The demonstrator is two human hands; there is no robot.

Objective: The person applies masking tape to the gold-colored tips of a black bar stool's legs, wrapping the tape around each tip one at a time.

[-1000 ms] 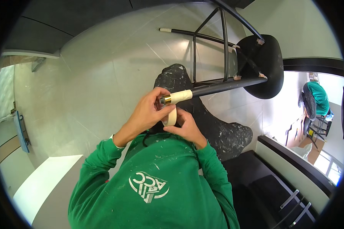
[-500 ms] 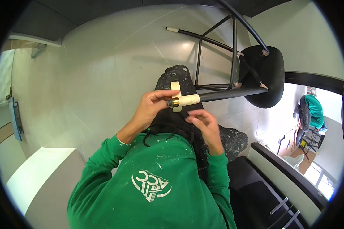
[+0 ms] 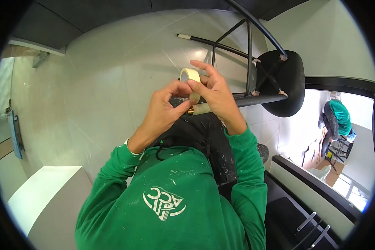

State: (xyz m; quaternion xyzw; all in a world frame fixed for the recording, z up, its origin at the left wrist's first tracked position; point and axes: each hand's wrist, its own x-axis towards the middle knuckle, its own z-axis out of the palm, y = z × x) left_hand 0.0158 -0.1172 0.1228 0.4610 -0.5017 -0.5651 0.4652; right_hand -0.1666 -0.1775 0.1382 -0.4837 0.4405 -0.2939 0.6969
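Both hands are raised in front of my lap around a roll of cream masking tape [image 3: 191,74]. My left hand [image 3: 160,109] is closed, pinching the roll's lower part with bent fingers and thumb. From the other side my right hand [image 3: 219,96] grips the roll, its thumb on the tape and index finger stretched upward. Just below them lies the end of a black stool leg [image 3: 264,100], wrapped in cream tape [image 3: 201,108] behind a brass-coloured ring [image 3: 190,111]. The leg belongs to a black stool whose seat [image 3: 284,83] is turned on its side. My fingers partly hide the roll.
Another stool leg, with a taped end [image 3: 183,36], points left over the grey tiled floor [image 3: 108,87]. A white box-like block [image 3: 50,187] stands at the lower left. Black cabinets with metal handles [image 3: 306,221] are at the lower right. A mirror-like opening [image 3: 339,121] shows a green-clad person.
My right hand has come up and left onto the tape roll. The roll, formerly around the leg's end, now sits above it between both hands. The view has shifted slightly.
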